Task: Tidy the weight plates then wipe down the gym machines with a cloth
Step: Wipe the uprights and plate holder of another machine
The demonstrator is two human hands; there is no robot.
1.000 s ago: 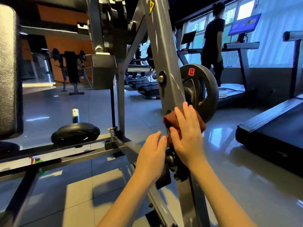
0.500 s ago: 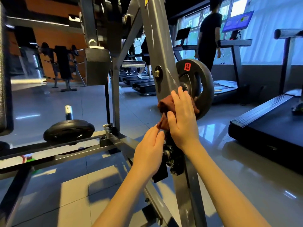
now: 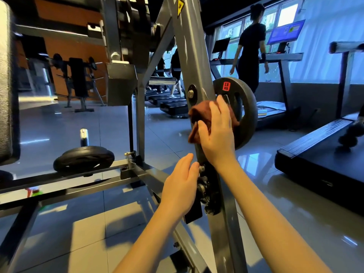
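Observation:
My right hand [image 3: 217,133] presses a brown cloth [image 3: 199,115] against the grey slanted upright [image 3: 192,62] of a plate-loaded gym machine, fingers curled over the cloth. Just below it, my left hand [image 3: 180,189] rests with straight fingers beside the upright, next to a bolted black bracket [image 3: 206,192]. A black 2.5 kg weight plate [image 3: 246,107] with a red label hangs on a peg right behind the cloth. Another black weight plate [image 3: 83,158] lies flat on the machine's low frame at left.
The machine's grey base bars [image 3: 69,186] cross the glossy tiled floor at lower left. A black pad [image 3: 7,83] fills the far left edge. Treadmills [image 3: 323,150] stand at right, and a person [image 3: 250,50] walks on one by the windows.
My right hand has slid the cloth up the slanted upright, from near the bracket to level with the hanging plate. My left hand stays beside the upright below it.

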